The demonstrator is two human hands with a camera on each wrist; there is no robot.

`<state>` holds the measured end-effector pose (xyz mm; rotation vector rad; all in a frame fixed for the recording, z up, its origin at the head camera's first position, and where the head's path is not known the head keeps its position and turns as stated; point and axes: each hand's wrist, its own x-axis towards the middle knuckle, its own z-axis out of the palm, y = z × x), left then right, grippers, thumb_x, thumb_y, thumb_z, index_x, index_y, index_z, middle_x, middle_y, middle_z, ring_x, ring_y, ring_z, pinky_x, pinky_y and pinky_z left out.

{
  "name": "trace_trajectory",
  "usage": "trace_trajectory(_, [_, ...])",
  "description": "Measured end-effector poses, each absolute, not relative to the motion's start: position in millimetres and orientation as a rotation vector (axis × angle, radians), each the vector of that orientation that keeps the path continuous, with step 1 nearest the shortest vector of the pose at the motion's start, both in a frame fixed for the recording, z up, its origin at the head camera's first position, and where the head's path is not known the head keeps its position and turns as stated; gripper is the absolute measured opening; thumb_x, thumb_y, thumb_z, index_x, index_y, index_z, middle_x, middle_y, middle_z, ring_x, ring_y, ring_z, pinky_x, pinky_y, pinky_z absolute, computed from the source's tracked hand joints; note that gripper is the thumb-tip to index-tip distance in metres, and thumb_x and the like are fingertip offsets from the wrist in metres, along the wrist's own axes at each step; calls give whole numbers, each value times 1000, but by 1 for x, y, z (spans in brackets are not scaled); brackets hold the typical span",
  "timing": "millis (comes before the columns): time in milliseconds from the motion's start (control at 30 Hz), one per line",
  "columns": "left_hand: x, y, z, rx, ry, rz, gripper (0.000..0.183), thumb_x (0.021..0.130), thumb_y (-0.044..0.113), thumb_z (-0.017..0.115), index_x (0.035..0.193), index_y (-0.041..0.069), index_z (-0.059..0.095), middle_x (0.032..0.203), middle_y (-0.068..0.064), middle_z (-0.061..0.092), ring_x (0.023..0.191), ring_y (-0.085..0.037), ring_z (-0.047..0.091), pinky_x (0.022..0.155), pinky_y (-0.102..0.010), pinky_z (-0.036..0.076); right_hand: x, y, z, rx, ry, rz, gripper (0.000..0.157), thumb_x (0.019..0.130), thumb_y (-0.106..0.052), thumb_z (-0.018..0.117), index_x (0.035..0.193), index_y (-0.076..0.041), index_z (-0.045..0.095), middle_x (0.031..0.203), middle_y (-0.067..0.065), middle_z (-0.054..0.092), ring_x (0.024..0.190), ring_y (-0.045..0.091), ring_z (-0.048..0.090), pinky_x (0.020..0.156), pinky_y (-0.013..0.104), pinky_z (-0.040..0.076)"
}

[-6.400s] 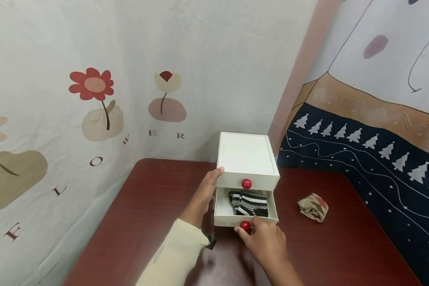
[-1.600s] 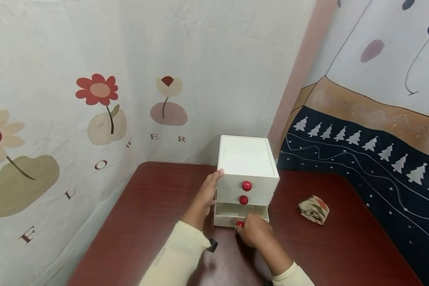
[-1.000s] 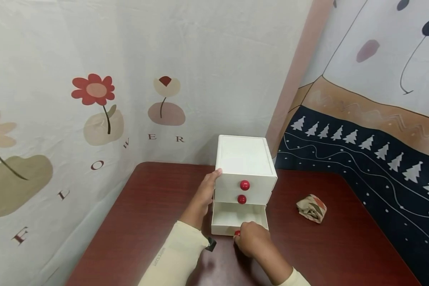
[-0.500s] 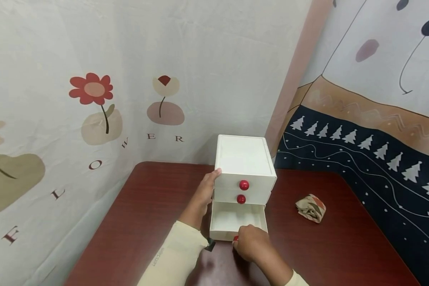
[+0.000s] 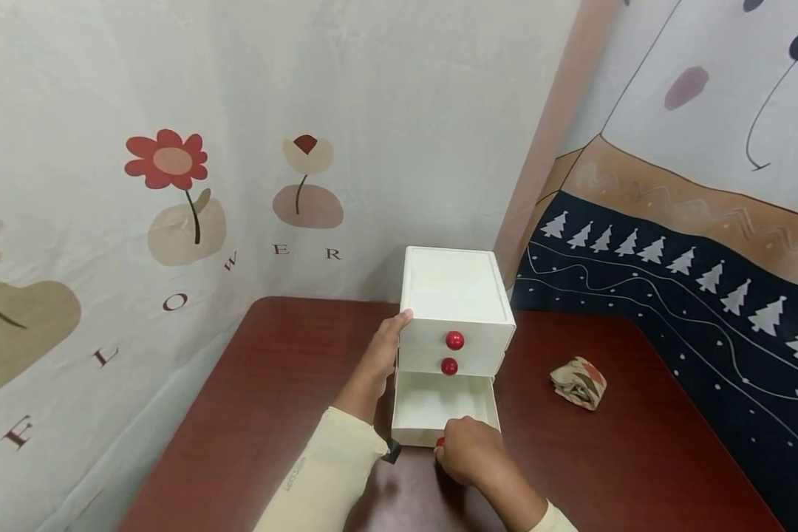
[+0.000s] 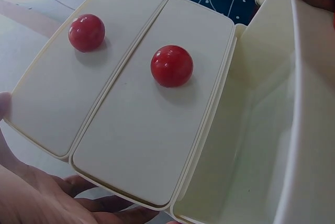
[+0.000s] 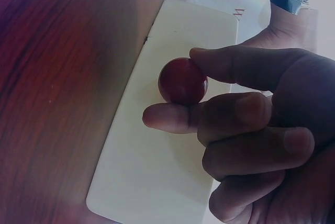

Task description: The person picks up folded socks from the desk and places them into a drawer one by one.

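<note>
A small white drawer cabinet (image 5: 459,284) with red round knobs stands on the table. Its bottom drawer (image 5: 415,403) is pulled out, and its inside shows bare white. My right hand (image 5: 472,452) pinches the red drawer knob (image 7: 183,81) between thumb and forefinger, the other fingers curled. Against the cabinet's left side rests my left hand (image 5: 380,355), its thumb at the top front corner and its fingers (image 6: 112,203) along the side wall. The top drawer (image 6: 86,93) and middle drawer (image 6: 157,114) are pushed in.
A folded patterned cloth (image 5: 578,383) lies on the dark red table (image 5: 292,369), right of the cabinet. Behind stands a pale wall hanging (image 5: 372,111) with flowers, and a navy hanging with trees (image 5: 638,288) is at the right.
Earlier the middle drawer was out with a black-and-white striped cloth inside; now it is pushed in. My right hand has drawn the bottom drawer further out toward me. The left hand stays put.
</note>
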<state>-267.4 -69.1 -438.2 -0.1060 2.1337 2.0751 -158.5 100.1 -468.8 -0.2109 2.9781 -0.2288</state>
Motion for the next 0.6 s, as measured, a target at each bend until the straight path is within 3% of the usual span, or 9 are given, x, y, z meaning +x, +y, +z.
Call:
trace_trajectory(267, [-267, -69, -440, -113, 2133, 2087, 85, 102, 70, 51, 162, 11, 42, 165, -23, 46, 155, -46, 39, 118, -83, 30, -157, 102, -469, -235, 2958, -236, 32, 88, -29, 84, 71, -11, 64, 75, 6, 68, 70, 20, 64, 63, 52, 58])
trace_trajectory(600, [-267, -68, -442, -91, 2134, 2110, 82, 102, 68, 53, 160, 11, 43, 160, -23, 50, 152, -44, 43, 119, -83, 30, -156, 122, -454, -286, 2884, -353, 37, 78, -27, 95, 71, -12, 62, 74, 3, 64, 70, 19, 59, 63, 49, 54])
